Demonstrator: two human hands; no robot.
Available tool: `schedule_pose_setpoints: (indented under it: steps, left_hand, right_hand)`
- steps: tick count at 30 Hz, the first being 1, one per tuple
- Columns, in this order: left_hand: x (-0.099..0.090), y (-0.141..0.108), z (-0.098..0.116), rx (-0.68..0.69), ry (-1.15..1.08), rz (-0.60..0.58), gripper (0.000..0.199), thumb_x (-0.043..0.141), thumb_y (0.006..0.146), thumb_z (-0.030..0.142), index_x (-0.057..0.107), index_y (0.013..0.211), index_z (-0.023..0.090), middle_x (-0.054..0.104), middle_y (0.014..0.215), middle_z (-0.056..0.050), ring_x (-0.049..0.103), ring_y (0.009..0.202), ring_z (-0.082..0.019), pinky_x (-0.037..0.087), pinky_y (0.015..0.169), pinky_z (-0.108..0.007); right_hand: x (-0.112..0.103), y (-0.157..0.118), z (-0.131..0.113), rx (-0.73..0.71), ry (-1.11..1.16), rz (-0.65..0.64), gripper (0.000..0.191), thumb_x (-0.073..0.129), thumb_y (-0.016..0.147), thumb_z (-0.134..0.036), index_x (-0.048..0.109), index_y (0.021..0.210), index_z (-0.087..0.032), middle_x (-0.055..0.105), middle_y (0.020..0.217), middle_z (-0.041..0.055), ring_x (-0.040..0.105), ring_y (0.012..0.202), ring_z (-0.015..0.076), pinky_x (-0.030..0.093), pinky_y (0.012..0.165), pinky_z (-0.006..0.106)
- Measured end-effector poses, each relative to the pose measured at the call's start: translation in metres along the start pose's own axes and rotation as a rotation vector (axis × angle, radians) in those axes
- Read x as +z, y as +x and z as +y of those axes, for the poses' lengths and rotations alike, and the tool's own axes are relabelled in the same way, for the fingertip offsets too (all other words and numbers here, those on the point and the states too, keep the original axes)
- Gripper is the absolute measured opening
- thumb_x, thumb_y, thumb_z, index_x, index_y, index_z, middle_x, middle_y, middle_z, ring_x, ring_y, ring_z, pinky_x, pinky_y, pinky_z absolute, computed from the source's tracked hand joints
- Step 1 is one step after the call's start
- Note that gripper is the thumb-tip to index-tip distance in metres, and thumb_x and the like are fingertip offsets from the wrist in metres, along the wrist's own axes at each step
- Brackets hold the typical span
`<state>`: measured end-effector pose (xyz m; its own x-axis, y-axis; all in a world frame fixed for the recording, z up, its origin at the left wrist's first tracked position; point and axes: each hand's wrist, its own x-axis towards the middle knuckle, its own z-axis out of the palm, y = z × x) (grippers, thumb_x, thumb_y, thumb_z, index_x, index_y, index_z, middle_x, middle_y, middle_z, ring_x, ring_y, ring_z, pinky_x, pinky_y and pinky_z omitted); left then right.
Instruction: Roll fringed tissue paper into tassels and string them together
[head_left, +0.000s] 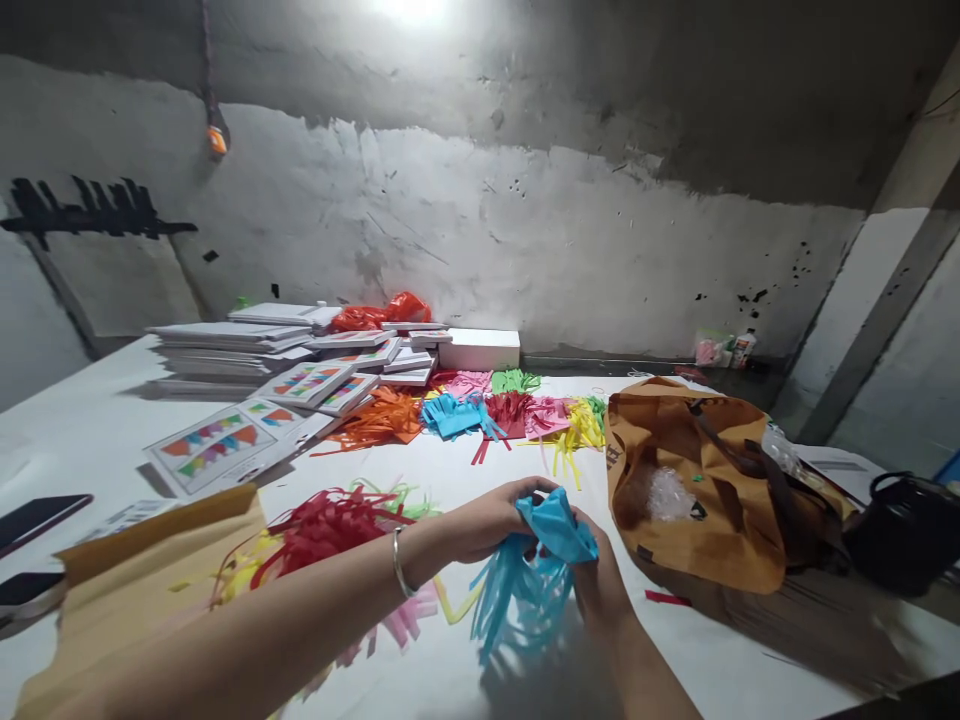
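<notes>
Between my two hands, over the white table (pixel 367 690), is a blue tissue-paper tassel (pixel 525 595) with its cut strips hanging down. My left hand (pixel 491 525), with a silver bangle at the wrist, closes on its upper left side. My right hand (pixel 600 570) grips the folded top from the right, its fingers partly hidden behind the paper. Beside my left forearm lies a loose heap of red fringed paper (pixel 330 530), with yellow, pink and green strips around it. Farther back sits a row of fringed bundles, among them an orange one (pixel 386 415) and another blue one (pixel 454 412).
Printed cards (pixel 225 440) and stacked white packets (pixel 232 350) stand at the back left, near a white box (pixel 484 349). An open brown bag (pixel 697 490) is on the right, beside a black bag (pixel 904 530). Brown paper (pixel 150 580) and a phone (pixel 41 520) lie left.
</notes>
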<state>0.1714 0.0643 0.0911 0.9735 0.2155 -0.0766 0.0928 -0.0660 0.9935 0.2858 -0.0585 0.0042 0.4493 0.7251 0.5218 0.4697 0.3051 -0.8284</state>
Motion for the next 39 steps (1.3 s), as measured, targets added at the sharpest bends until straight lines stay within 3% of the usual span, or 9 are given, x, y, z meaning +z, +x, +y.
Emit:
schedule_pose_setpoints:
  steps: [4,7,11,15,19,23,27,31,39]
  left_hand:
    - [-0.026,-0.013,-0.004,0.005,0.338,-0.032,0.069,0.068,0.066,0.02,0.052,0.132,0.023,0.063,0.09,-0.001,0.057,0.062,-0.013,0.047,0.055,-0.024]
    - [-0.045,-0.026,-0.003,0.075,0.65,0.006,0.067,0.067,0.067,0.013,0.057,0.132,0.026,0.064,0.079,0.0,0.059,0.071,-0.018,0.048,0.068,-0.029]
    - [-0.06,-0.046,0.003,0.215,0.961,0.138,0.063,0.054,0.08,0.005,0.054,0.14,0.025,0.066,0.102,-0.009,0.058,0.098,-0.028,0.041,0.093,-0.042]
    - [-0.078,-0.074,-0.011,0.409,1.56,0.181,0.068,0.042,0.088,-0.004,0.046,0.147,0.03,0.067,0.1,-0.008,0.058,0.09,-0.024,0.041,0.091,-0.038]
    - [-0.093,-0.106,-0.045,0.274,1.728,0.098,0.078,0.052,0.076,-0.01,0.049,0.143,0.031,0.068,0.115,-0.008,0.059,0.109,-0.027,0.036,0.104,-0.046]
    - [-0.063,-0.119,-0.056,0.154,1.511,0.028,0.089,0.058,0.066,-0.007,0.045,0.146,0.028,0.051,0.149,-0.012,0.04,0.14,-0.035,0.021,0.117,-0.059]
    - [0.002,-0.103,-0.067,0.25,1.159,-0.173,0.076,0.067,0.084,0.026,0.034,0.154,0.023,0.041,0.158,-0.013,0.035,0.146,-0.033,0.023,0.122,-0.051]
    - [0.04,-0.091,-0.102,0.191,1.091,-0.114,0.072,0.066,0.09,0.046,0.037,0.152,0.024,0.039,0.159,-0.014,0.032,0.147,-0.038,0.022,0.12,-0.062]
    - [0.043,-0.103,-0.121,0.007,1.144,-0.079,0.075,0.074,0.08,0.024,0.043,0.149,0.022,0.036,0.159,-0.014,0.031,0.146,-0.042,0.026,0.117,-0.066]
  right_hand:
    - [-0.033,0.01,0.007,-0.077,-0.214,0.028,0.024,0.051,0.084,-0.02,0.073,0.093,-0.015,0.07,0.081,0.0048,0.065,0.075,0.0198,0.051,0.066,0.028]
    - [-0.071,0.022,0.003,-0.189,-0.438,0.044,0.034,0.048,0.078,-0.009,0.074,0.098,-0.017,0.07,0.092,0.0072,0.063,0.084,0.0224,0.05,0.075,0.033]
    - [-0.105,0.025,-0.016,-0.371,-0.75,0.049,0.039,0.047,0.086,-0.008,0.071,0.115,-0.017,0.067,0.1,0.0108,0.055,0.093,0.0275,0.044,0.084,0.041]
    - [-0.098,0.002,-0.016,-0.529,-0.988,-0.081,0.042,0.039,0.091,-0.001,0.067,0.121,-0.014,0.068,0.094,0.0099,0.057,0.086,0.0243,0.04,0.092,0.045]
    - [-0.064,-0.034,0.012,-0.578,-1.153,-0.252,0.045,0.036,0.085,0.008,0.068,0.112,-0.008,0.065,0.077,0.0068,0.058,0.073,0.0236,0.039,0.09,0.048]
    - [-0.043,-0.056,0.029,-0.565,-1.225,-0.349,0.047,0.041,0.081,0.009,0.064,0.119,-0.007,0.065,0.081,0.0071,0.059,0.076,0.026,0.038,0.089,0.05]
    - [-0.04,-0.062,0.028,-0.537,-1.236,-0.395,0.05,0.045,0.082,0.007,0.057,0.128,-0.008,0.068,0.094,0.0093,0.061,0.082,0.0257,0.038,0.087,0.046]
    - [-0.046,-0.063,0.024,-0.495,-1.25,-0.405,0.051,0.046,0.085,0.003,0.051,0.134,-0.009,0.069,0.097,0.0098,0.06,0.084,0.024,0.038,0.085,0.044]
    - [-0.141,-0.061,0.031,-0.314,-1.517,-0.182,0.042,0.05,0.074,-0.007,0.062,0.114,-0.017,0.069,0.104,0.0142,0.064,0.091,0.0331,0.041,0.078,0.054]
